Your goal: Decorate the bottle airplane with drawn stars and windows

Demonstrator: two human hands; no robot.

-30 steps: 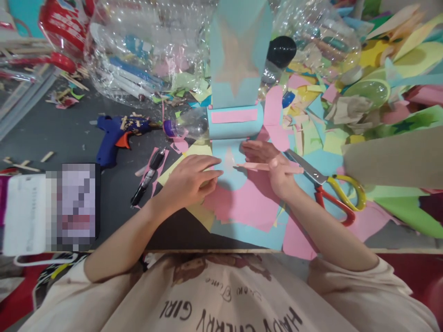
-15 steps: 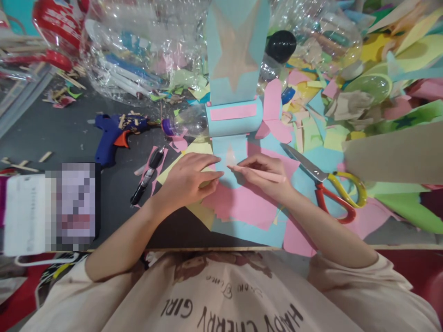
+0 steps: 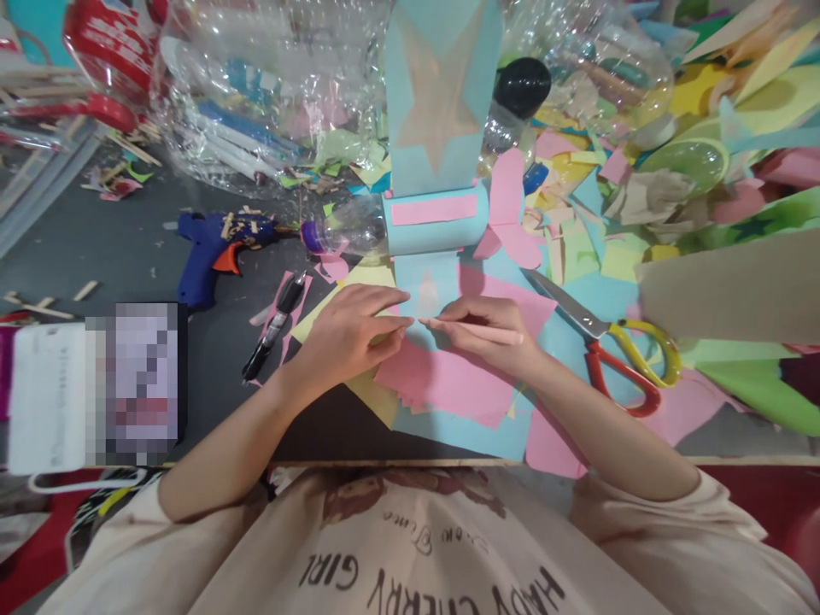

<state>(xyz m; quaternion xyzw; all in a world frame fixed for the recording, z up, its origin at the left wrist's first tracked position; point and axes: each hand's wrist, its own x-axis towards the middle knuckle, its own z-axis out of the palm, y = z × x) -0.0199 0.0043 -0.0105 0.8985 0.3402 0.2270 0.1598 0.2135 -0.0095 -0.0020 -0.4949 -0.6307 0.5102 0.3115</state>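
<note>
Best lettering here is on the printed T-shirt down at 6 o'clock: upside down from this angle, big black caps say "CHERRY GIRL" after a creased word that's probably "HAPPY", plus smaller script where I only get "Time" for sure. Over at 10 o'clock the red label on the red-capped bottle has white characters, way too blurry to read. Same deal with the tiny print on the white rectangular case between 8 and 9 o'clock.

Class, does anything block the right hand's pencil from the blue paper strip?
Nothing visible does: the right hand holds the pencil, tip at the blue paper strip; the left hand lies beside it.
</note>
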